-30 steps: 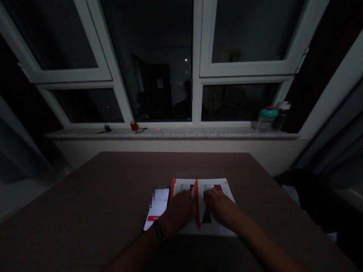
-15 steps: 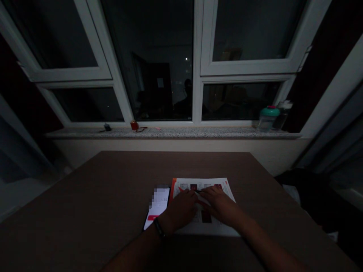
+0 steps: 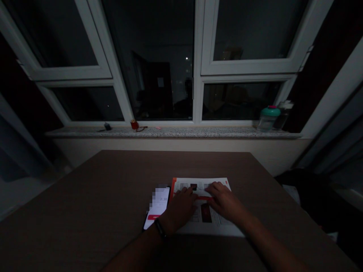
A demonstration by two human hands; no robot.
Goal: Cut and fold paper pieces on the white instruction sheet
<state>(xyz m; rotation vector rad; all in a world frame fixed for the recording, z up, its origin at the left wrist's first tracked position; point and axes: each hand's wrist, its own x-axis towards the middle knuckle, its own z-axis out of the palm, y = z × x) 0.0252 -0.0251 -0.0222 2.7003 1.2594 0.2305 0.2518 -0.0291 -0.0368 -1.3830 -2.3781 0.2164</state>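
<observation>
A thin red strip (image 3: 204, 198), its exact kind too dim to tell, spans the gap between my two hands. Its left part disappears under my left hand (image 3: 183, 206), whose curled fingers close on it. At the other end, my right hand (image 3: 224, 200) grips the strip between thumb and bent fingers. Both hands are low over a printed sheet or booklet (image 3: 211, 229) with an orange left edge and dark red pictures. A lit phone (image 3: 158, 206) lies just left of the page, beside my left wrist, which wears a dark band (image 3: 160, 228).
The brown table (image 3: 85, 200) reaches toward the wall under the window. On the speckled sill (image 3: 181, 132) are a small dark bottle (image 3: 107, 127), a red jar (image 3: 134, 124) and a green-lidded bottle (image 3: 268, 118) with a clear one (image 3: 283, 113) behind it. Dark fabric (image 3: 306, 200) lies to the right.
My hands have moved apart; the right one shifted rightward. The red strip, earlier slanted and mostly covered, now lies level between them. The page and phone stay where they were.
</observation>
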